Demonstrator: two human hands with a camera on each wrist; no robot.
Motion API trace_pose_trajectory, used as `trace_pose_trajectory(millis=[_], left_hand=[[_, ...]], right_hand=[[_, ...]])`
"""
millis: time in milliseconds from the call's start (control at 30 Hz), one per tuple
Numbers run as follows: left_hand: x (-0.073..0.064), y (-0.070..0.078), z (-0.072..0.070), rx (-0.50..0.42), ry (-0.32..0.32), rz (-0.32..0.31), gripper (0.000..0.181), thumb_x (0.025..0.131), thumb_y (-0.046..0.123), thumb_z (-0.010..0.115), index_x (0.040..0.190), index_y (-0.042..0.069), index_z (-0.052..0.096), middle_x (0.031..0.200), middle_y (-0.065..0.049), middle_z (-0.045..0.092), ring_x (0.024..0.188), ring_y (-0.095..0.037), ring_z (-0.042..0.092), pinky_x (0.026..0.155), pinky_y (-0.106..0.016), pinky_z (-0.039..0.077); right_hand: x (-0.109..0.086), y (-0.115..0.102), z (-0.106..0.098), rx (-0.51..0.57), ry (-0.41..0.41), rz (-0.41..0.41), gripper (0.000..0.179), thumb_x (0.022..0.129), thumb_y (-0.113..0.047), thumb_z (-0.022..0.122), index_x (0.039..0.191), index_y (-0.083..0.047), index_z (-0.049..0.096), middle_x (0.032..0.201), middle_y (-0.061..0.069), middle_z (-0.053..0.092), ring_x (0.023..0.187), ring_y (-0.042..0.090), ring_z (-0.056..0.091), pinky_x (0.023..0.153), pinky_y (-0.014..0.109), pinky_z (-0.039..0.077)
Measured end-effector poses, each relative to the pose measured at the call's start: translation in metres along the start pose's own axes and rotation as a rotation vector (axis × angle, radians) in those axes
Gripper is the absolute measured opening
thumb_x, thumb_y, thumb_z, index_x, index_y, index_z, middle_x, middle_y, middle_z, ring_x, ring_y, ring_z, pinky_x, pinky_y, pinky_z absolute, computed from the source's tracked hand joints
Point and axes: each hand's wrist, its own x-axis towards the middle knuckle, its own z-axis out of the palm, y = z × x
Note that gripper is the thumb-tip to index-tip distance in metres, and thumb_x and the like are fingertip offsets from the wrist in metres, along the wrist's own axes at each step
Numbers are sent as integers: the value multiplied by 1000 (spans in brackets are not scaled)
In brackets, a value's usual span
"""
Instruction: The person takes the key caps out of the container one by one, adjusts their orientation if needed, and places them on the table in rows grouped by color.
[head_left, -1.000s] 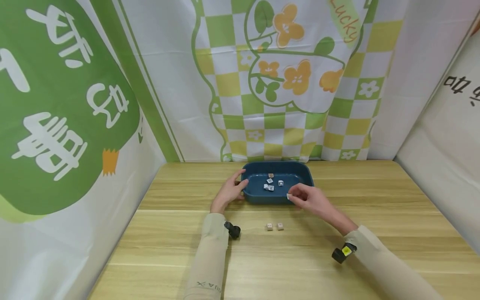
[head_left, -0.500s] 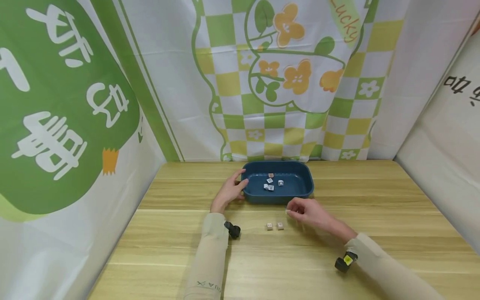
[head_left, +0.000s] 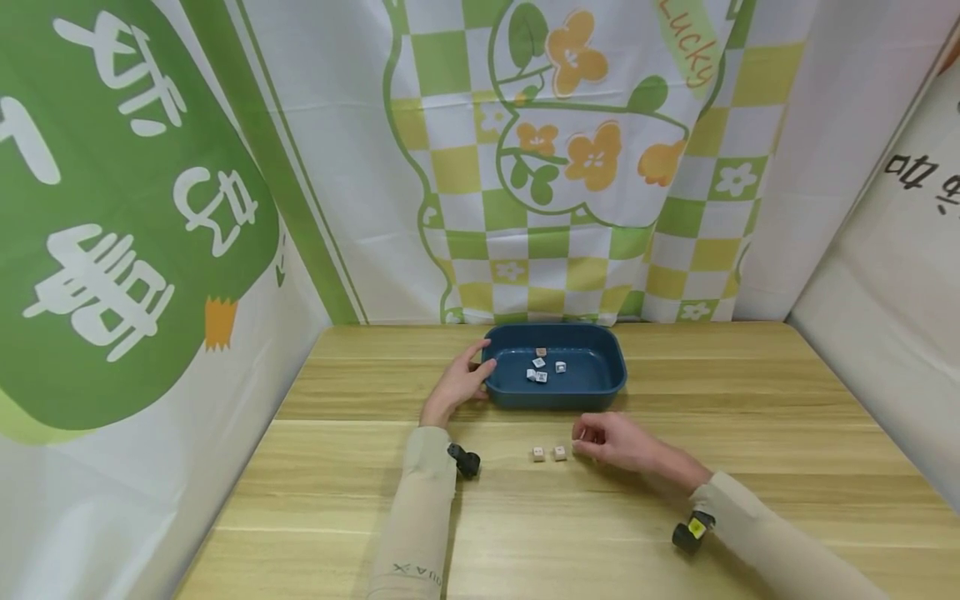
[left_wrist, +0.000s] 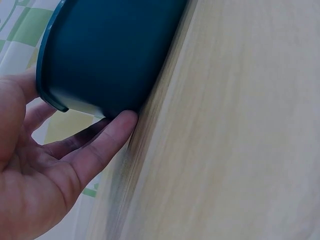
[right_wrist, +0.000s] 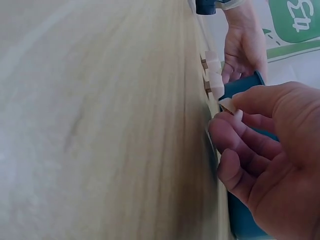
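Observation:
My left hand (head_left: 456, 385) grips the left end of a dark blue rectangular tray (head_left: 555, 400), fingers at its rim; in the left wrist view a fingertip (left_wrist: 127, 120) lies low against the tray's outer wall. Between thumb and fingertips, my right hand (head_left: 618, 440) pinches a small pale keycap (right_wrist: 228, 106), low over the table in front of the tray. Just left of it, two pale keycaps stand side by side: the nearer keycap (head_left: 559, 453) and the farther keycap (head_left: 537, 454). Inside the tray lie several more, among them a white keycap (head_left: 561, 367) and a brownish keycap (head_left: 542, 352).
The wood-grain table (head_left: 495, 533) runs beneath everything. Behind the tray hangs a green and white checked curtain (head_left: 547, 242), with printed cloth (head_left: 135, 208) at the left side. A small black camera (head_left: 688, 533) is strapped to the right wrist.
My right hand has moved from the tray's front rim down toward the table, still pinching the keycap, to beside the two standing ones. My left hand has stayed on the tray.

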Motion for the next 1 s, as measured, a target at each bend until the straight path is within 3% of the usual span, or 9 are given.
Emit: trace_pose_trajectory(millis=[467,1000], left_hand=[[0,0,-1,3,-3,5,54,102,34,54,153,31,34,127,-20,59,92,-24,67,74,-37,60],[0,0,0,7,-4,-2,54,103,34,53,153,30,34,125,-20,59,92,-25,67,73,-37,60]], right_hand=[[0,5,-1,33,-50,-15,4,94,-17,67,92,-13,67,73,-4,58,57,5,54,52,21,47],[-1,6,-3,-28,-54,-37,3,94,-14,65,94,-13,68,75,-6,60,59,2,54,55,20,47]])
